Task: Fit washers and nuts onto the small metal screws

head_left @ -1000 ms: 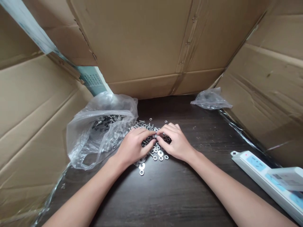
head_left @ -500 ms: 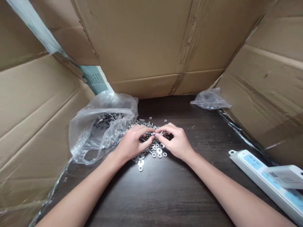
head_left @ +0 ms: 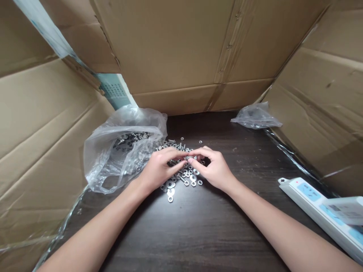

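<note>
My left hand (head_left: 159,167) and my right hand (head_left: 214,168) meet fingertip to fingertip over a pile of loose hardware. Between their thumbs and forefingers they pinch a small silver bolt (head_left: 190,157), lying about level; the fingertips cover much of it, and I cannot make out whether a nut is on it. Under and around the fingers lie several hex nuts (head_left: 186,183), flat washers (head_left: 170,192) and bolts in a loose heap. The left hand's back is close to the mouth of a clear plastic bag (head_left: 98,151) holding more dark and silver hardware.
Cardboard walls (head_left: 170,49) enclose the dark wooden table (head_left: 181,234) at the back and sides. A small clear bag (head_left: 256,116) lies at the back right. A white power strip (head_left: 307,200) with a white plug-in block (head_left: 348,207) lies along the right.
The view has shifted slightly. Both hands keep their pinch on the bolt, which now shows more between the fingertips. The pile and bags look the same.
</note>
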A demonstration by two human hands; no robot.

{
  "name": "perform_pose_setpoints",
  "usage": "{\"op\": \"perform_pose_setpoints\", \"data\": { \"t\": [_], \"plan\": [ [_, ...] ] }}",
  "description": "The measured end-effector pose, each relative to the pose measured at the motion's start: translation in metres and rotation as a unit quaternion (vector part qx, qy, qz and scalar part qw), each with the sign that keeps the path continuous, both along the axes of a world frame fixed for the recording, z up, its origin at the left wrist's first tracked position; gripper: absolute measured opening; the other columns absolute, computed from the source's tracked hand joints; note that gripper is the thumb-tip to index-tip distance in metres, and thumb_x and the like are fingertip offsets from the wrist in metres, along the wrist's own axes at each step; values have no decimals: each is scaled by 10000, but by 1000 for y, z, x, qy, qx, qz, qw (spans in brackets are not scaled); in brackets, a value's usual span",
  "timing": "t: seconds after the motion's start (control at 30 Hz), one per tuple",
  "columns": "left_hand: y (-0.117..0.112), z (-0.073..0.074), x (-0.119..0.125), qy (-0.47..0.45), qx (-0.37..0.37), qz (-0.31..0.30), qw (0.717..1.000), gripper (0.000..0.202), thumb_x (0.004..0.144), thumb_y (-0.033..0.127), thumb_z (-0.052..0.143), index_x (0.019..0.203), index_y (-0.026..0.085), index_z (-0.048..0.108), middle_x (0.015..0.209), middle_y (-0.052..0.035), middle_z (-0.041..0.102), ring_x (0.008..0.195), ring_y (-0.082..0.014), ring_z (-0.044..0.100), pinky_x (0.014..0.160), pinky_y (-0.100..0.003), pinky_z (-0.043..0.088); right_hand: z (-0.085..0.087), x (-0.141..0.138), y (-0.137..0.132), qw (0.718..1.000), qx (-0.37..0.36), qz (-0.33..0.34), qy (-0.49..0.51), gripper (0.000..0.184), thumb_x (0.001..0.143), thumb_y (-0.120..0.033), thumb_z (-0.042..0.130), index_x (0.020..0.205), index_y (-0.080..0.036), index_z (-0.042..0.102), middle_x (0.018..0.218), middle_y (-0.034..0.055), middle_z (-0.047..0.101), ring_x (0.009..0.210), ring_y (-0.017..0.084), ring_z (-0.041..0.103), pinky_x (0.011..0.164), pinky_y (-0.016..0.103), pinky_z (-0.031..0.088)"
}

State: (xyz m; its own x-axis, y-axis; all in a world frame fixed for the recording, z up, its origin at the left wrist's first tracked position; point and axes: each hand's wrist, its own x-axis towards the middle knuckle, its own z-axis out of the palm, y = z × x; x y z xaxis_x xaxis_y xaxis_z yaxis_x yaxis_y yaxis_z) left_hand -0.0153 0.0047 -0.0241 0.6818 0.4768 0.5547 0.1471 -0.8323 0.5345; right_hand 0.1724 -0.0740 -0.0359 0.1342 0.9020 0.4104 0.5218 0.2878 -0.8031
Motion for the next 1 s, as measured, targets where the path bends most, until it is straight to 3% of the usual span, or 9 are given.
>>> {"op": "perform_pose_setpoints", "data": {
  "t": [0.33, 0.47, 0.83, 1.0],
  "plan": [
    [-3, 0, 2, -36, 12, -5, 999, 200, 901, 177, 697, 1097, 178, 737, 955, -55, 746, 821, -137, 699, 753, -250, 580, 4, -2, 0, 994, -16, 37, -105, 211, 995, -276, 465, 861, -197, 608, 836, 30, 657, 815, 188, 553, 793, 368, 370],
    [-1, -1, 1, -40, 0, -1, 999, 196, 889, 182, 711, 1083, 181, 743, 942, -52, 745, 812, -138, 700, 746, -252, 584, 2, -1, 0, 994, -29, 39, -101, 139, 975, -263, 499, 955, -204, 623, 902, 37, 659, 863, 196, 559, 821, 372, 370],
    [0, -3, 8, -48, -58, 0, 997, 199, 860, 166, 728, 1050, 213, 764, 936, -40, 734, 764, -118, 691, 723, -233, 604, 2, -1, 0, 999, -5, 31, -34, 94, 906, -232, 570, 948, -211, 652, 870, 36, 659, 812, 184, 590, 750, 331, 465],
    [1, -6, 9, -46, -98, -13, 994, 266, 848, 137, 729, 1112, 162, 718, 944, -40, 738, 796, -118, 716, 776, -230, 616, 0, 1, 1, 1000, -4, 23, -9, 85, 850, -195, 610, 929, -209, 640, 886, 25, 661, 778, 161, 583, 738, 315, 481]
  ]
}}
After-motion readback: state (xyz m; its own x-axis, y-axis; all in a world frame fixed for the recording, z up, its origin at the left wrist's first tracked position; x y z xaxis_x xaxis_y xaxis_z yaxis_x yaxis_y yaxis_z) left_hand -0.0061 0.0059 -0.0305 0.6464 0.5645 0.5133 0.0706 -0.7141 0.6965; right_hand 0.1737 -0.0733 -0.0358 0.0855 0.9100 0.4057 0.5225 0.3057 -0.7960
